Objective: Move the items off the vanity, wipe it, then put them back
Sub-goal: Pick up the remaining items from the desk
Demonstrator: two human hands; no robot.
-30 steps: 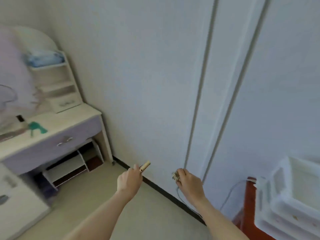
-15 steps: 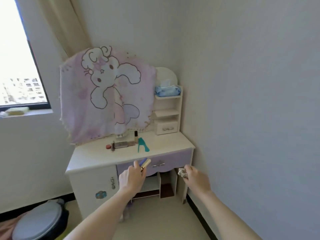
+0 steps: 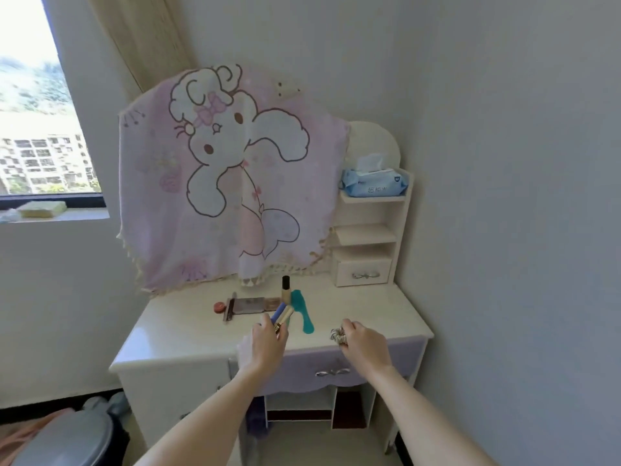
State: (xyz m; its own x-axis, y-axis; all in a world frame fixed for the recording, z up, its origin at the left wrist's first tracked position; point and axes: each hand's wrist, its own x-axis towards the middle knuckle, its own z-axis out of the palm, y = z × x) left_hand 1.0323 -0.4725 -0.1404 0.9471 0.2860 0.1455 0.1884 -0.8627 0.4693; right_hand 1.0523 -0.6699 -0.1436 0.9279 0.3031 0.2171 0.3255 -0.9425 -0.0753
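- Both hands have advanced over the desk front edge since the earlier frame.
- Left hand grips two cosmetic tubes, long axes pointing up-right.
- Right hand pinches a scrunchie.
- Top shelf holds a tissue pack.
- Teal comb lies on the desktop.

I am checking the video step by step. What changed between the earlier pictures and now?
The view swung from the wardrobe to the vanity; both hands came over its top. Left hand still holds two tubes, right hand the scrunchie. The comb stayed put.
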